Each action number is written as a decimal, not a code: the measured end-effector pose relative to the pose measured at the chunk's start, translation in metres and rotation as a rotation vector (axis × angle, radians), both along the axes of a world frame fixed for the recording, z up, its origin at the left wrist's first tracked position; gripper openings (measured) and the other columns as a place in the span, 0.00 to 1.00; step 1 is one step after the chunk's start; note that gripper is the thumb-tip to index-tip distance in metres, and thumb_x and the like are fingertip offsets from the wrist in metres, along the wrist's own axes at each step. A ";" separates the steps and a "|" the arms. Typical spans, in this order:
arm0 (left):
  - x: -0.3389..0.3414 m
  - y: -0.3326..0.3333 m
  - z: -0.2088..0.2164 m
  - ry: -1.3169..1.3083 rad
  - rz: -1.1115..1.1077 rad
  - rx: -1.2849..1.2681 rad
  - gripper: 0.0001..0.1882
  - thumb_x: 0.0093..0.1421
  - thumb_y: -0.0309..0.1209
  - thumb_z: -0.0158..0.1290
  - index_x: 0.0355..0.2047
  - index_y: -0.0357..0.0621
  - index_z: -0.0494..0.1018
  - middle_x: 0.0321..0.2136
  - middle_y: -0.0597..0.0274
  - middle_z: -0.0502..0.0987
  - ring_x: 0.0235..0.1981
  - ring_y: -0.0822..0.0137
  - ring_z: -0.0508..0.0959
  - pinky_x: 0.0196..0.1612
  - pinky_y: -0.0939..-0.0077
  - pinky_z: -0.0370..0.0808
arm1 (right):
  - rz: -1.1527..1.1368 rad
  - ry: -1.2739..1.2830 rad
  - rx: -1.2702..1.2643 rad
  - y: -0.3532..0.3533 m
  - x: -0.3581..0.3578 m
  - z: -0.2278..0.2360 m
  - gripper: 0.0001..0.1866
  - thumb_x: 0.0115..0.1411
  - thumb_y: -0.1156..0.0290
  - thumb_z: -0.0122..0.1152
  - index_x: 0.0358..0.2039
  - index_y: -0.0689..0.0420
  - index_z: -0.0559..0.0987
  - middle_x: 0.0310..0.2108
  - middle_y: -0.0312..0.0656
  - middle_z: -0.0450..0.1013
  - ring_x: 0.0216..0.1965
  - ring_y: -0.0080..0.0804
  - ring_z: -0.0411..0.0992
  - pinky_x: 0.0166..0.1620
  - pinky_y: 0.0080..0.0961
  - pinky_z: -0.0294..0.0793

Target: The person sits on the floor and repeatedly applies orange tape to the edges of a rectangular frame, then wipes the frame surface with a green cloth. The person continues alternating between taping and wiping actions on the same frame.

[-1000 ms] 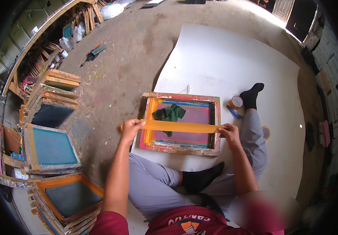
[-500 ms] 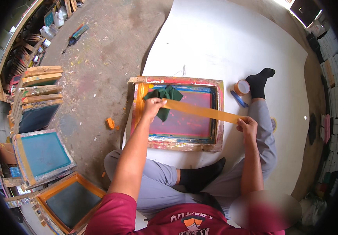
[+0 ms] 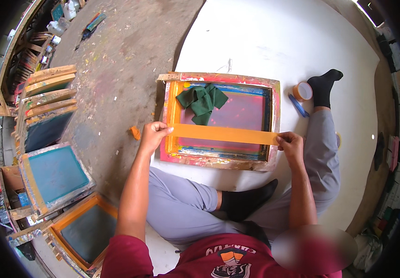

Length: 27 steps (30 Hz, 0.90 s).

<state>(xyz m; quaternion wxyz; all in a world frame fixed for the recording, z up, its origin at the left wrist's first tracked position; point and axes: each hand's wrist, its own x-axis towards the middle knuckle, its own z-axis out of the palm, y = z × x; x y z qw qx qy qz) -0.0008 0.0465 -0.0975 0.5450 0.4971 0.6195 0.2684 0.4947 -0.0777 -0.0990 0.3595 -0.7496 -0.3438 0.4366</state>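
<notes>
A strip of orange-brown tape (image 3: 223, 134) is stretched taut between my hands, above a paint-stained screen printing frame (image 3: 218, 167). My left hand (image 3: 155, 135) pinches its left end near the frame's left side. The other end is pinched by my right hand (image 3: 290, 144) at the frame's right side. Beneath the strip lies the pinkish mesh (image 3: 244, 110) of the frame. A crumpled dark green cloth (image 3: 202, 103) rests on the mesh at the upper left. Whether the tape touches the frame, I cannot tell.
A roll of tape (image 3: 302, 91) and a blue-handled tool (image 3: 298, 106) lie right of the frame, beside my foot. More screen frames (image 3: 57, 172) stand at the left. An orange scrap (image 3: 135, 133) is on the floor. White sheeting (image 3: 278, 37) spreads under the frame.
My left hand has moved left and the strip is now pulled longer and straighter, lower across the frame. The green cloth stays on the mesh. The whole view has shifted slightly.
</notes>
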 end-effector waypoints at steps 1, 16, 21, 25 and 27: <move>-0.004 -0.006 -0.003 0.010 0.008 0.002 0.07 0.61 0.25 0.68 0.34 0.33 0.82 0.28 0.65 0.84 0.28 0.79 0.78 0.35 0.80 0.76 | 0.006 -0.014 -0.021 -0.001 -0.003 0.000 0.11 0.62 0.74 0.70 0.40 0.70 0.85 0.29 0.43 0.81 0.26 0.24 0.77 0.32 0.24 0.78; -0.023 -0.034 -0.038 0.026 0.058 -0.019 0.11 0.58 0.24 0.70 0.38 0.32 0.82 0.29 0.59 0.85 0.30 0.76 0.81 0.36 0.79 0.79 | 0.112 -0.038 -0.073 -0.022 -0.014 -0.012 0.09 0.63 0.77 0.68 0.40 0.69 0.82 0.26 0.40 0.80 0.23 0.21 0.74 0.28 0.22 0.74; -0.023 -0.035 -0.028 0.131 0.004 0.045 0.13 0.58 0.22 0.69 0.41 0.34 0.79 0.28 0.59 0.85 0.28 0.76 0.80 0.33 0.76 0.77 | 0.106 -0.107 -0.071 -0.020 -0.021 -0.003 0.13 0.61 0.76 0.69 0.45 0.65 0.79 0.26 0.45 0.81 0.24 0.24 0.77 0.30 0.26 0.74; -0.020 -0.040 -0.012 0.254 -0.092 0.161 0.16 0.57 0.22 0.68 0.43 0.39 0.75 0.25 0.59 0.83 0.25 0.74 0.79 0.30 0.72 0.75 | 0.152 -0.192 -0.089 -0.028 -0.029 -0.008 0.12 0.60 0.73 0.71 0.42 0.60 0.77 0.27 0.47 0.80 0.26 0.31 0.78 0.33 0.32 0.75; -0.020 -0.043 -0.005 0.329 -0.173 0.220 0.17 0.57 0.23 0.68 0.44 0.41 0.74 0.24 0.59 0.83 0.24 0.71 0.80 0.30 0.71 0.75 | 0.195 -0.279 -0.027 -0.032 -0.033 -0.017 0.11 0.60 0.76 0.71 0.36 0.61 0.75 0.22 0.41 0.77 0.23 0.24 0.75 0.29 0.29 0.72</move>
